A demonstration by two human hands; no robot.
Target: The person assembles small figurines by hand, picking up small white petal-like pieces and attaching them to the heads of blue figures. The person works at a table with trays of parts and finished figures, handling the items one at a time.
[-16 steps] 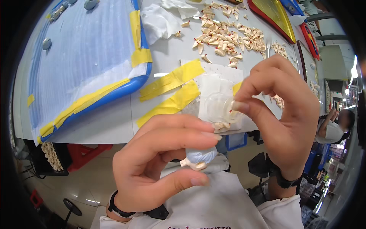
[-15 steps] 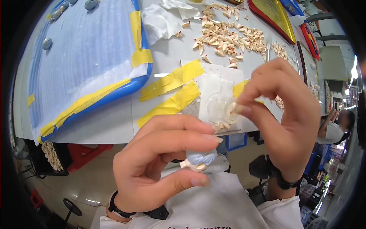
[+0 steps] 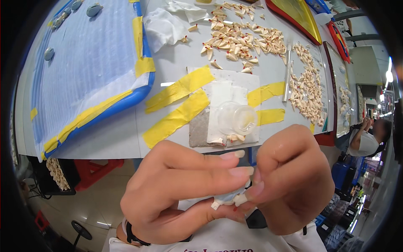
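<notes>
Low in front of me, my left hand (image 3: 180,191) is closed on a small light-blue and cream figurine part (image 3: 226,197), which is mostly covered by the fingers. Against that part my right hand (image 3: 294,180) pinches a small cream piece with a red tip (image 3: 239,200). The fingertips of both hands meet there, so whether the two pieces are joined cannot be seen. Just beyond the hands, a round clear plastic cup (image 3: 245,119) sits on a taped-down board (image 3: 198,131), with a few cream pieces (image 3: 236,137) beside it.
Many pointed, red-tipped cream pieces (image 3: 239,40) lie in a heap, with another heap (image 3: 307,84) to the right by a metal rod (image 3: 288,75). A blue-rimmed tray (image 3: 90,63) holds several grey-blue parts. White tissue (image 3: 163,29) lies beside it. Another person (image 3: 365,140) is at far right.
My right hand has come down from the clear cup to the figurine part, now with a cream piece in its fingers. The left hand has shifted slightly lower.
</notes>
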